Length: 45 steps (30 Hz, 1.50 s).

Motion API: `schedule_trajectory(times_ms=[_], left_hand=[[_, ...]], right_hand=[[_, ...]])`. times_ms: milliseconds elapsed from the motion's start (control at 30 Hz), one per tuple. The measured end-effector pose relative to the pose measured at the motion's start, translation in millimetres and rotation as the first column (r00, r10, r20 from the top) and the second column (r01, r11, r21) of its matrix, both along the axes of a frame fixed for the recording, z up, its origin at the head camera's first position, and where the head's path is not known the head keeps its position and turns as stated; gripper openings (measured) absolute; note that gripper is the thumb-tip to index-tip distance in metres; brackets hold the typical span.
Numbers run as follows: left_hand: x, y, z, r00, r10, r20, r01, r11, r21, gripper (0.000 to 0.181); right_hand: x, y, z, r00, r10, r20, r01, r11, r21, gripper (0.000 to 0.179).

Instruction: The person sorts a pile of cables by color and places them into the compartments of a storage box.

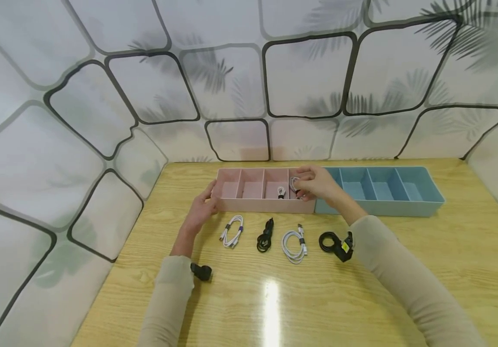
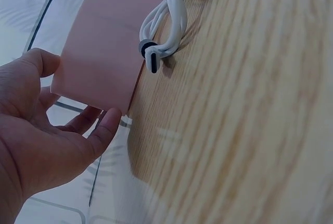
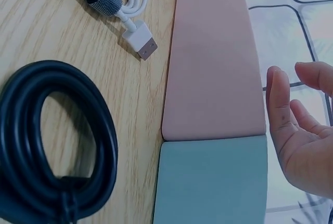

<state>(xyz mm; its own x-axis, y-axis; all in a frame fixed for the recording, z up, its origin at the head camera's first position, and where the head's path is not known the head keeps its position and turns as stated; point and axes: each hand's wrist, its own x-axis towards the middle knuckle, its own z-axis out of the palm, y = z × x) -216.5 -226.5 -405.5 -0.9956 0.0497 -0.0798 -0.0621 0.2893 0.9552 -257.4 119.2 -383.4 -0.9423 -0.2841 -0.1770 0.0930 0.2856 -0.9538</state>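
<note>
Left hand (image 1: 199, 213) is pinching pink rectangular plastic tray (image 1: 266, 206); right hand (image 1: 320, 184), fingers parted, is hovering beside coiled pale cable (image 1: 293, 183).

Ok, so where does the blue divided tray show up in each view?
Head: blue divided tray, right of centre.
Left wrist: not in it.
Right wrist: its outer wall, bottom, right of centre.
Shared landmark: the pink divided tray, visible in all three.

Wooden table (image 1: 227, 313) bears pink tray (image 1: 266, 206), blue tray (image 1: 383, 208), four coiled cables (image 1: 264, 242)
</note>
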Motion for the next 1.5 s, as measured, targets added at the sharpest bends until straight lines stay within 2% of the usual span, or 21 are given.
schedule_trajectory(times_ms=[67, 233, 367, 667, 700, 767, 900, 1133, 1333, 1500], left_hand=[[-2.0, -2.1, -3.2, 1.000, -0.004, 0.003, 0.004, 1.000, -0.002, 0.055], [-13.5, -10.8, -21.8, 1.000, -0.004, 0.023, 0.004, 1.000, 0.001, 0.055], [-18.4, -12.5, -32.0, 1.000, 0.007, 0.002, -0.007, 1.000, -0.007, 0.055], [-15.4, -11.4, -27.7, 0.999, -0.004, -0.050, 0.004, 1.000, 0.006, 0.057], [-17.0, -12.3, -31.8, 0.998, -0.001, -0.065, 0.002, 1.000, 0.009, 0.057], [-16.9, -12.3, -32.0, 0.997, -0.005, -0.083, 0.006, 1.000, 0.014, 0.058], [-17.2, -12.0, -30.8, 0.998, 0.002, -0.060, -0.002, 1.000, 0.007, 0.058], [-18.8, -12.9, -31.3, 1.000, 0.012, -0.020, -0.012, 1.000, 0.003, 0.058], [-16.8, -13.9, -32.9, 1.000, 0.012, -0.028, -0.013, 1.000, -0.020, 0.056], [-16.9, -12.9, -32.5, 0.999, 0.000, -0.040, -0.001, 1.000, -0.027, 0.054]], right_hand=[[0.0, 0.8, -0.9, 1.000, -0.001, -0.006, 0.001, 1.000, -0.003, 0.057], [0.5, 0.4, -0.9, 1.000, 0.012, -0.012, -0.012, 1.000, 0.006, 0.058], [1.5, -2.1, 0.5, 1.000, 0.021, -0.015, -0.020, 1.000, 0.017, 0.059], [8.0, -12.4, 2.2, 0.996, 0.080, -0.034, -0.080, 0.997, -0.004, 0.057], [8.9, -13.9, 2.2, 0.995, 0.086, -0.042, -0.086, 0.996, -0.005, 0.057], [11.0, -16.7, 3.0, 0.994, 0.094, -0.053, -0.095, 0.996, -0.002, 0.055], [16.0, -22.3, 2.5, 0.990, 0.119, -0.078, -0.119, 0.993, 0.013, 0.053], [28.4, -26.1, -0.6, 0.984, 0.168, -0.052, -0.168, 0.986, 0.008, 0.052], [37.7, -22.2, -9.4, 0.973, 0.216, -0.075, -0.216, 0.976, 0.011, 0.051], [48.1, -14.6, -14.7, 0.958, 0.266, -0.104, -0.260, 0.963, 0.064, 0.053]])
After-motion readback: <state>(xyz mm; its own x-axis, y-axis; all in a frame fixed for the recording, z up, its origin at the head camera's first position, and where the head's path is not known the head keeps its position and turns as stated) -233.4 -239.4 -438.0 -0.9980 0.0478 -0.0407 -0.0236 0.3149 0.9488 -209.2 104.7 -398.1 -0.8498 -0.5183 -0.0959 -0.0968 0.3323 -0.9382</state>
